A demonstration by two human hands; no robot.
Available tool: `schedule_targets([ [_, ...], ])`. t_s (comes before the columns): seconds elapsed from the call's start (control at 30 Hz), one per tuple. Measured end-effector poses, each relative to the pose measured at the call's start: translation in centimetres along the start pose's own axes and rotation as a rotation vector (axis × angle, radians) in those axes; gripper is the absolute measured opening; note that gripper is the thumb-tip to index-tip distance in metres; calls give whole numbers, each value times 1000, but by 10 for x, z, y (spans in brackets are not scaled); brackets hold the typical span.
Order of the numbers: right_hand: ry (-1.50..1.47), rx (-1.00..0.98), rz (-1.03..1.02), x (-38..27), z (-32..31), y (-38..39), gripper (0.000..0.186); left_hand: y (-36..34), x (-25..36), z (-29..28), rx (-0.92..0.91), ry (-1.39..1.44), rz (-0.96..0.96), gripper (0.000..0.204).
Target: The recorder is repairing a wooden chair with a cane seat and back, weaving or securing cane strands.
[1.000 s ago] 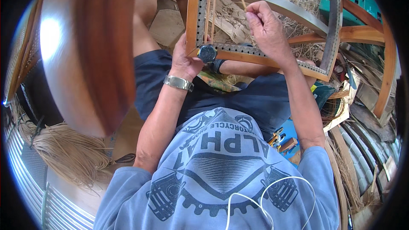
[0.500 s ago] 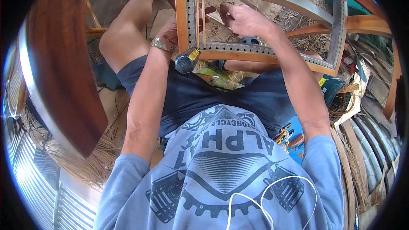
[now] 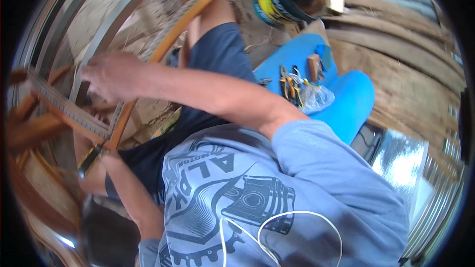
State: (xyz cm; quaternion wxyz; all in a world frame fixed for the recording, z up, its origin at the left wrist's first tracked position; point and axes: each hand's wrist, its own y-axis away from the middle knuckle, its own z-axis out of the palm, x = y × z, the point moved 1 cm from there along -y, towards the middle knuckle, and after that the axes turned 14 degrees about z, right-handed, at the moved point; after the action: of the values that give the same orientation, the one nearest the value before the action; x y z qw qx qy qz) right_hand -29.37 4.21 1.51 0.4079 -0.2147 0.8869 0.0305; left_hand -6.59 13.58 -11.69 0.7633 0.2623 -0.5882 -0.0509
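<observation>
A wooden chair frame (image 3: 170, 34), its inner edges lined with rows of small holes, tilts across the left side of the view. My right hand (image 3: 116, 76) is over the frame's opening, smeared by motion, with its fingers curled in; what they pinch, if anything, is too blurred to make out. My left hand (image 3: 100, 113) is mostly hidden behind the frame near its lower corner, and only a bit of its fingers shows. At that corner a tool with a yellow and black handle (image 3: 90, 160) sticks out, next to my left wrist.
To my right a blue plastic seat (image 3: 346, 99) carries pliers (image 3: 285, 81), a clear plastic bag (image 3: 316, 97) and other small tools. Beyond it stands a dark green bucket (image 3: 277, 2) with cane strands. Wooden planks (image 3: 391, 69) lie farther right. Curved chair parts (image 3: 47, 178) are at the lower left.
The view has swung to the right, so the chair frame and both hands now appear farther left and tilted. The blue seat with tools has come fully into sight.
</observation>
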Motion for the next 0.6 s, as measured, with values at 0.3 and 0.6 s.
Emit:
schedule_targets([
  [0.3, 327, 326, 979, 164, -249, 322, 22, -10, 4, -29, 113, -33, 33, 32],
  [0.6, 132, 314, 1587, 206, -234, 531, 26, 7, -8, -50, 283, 18, 18, 29],
])
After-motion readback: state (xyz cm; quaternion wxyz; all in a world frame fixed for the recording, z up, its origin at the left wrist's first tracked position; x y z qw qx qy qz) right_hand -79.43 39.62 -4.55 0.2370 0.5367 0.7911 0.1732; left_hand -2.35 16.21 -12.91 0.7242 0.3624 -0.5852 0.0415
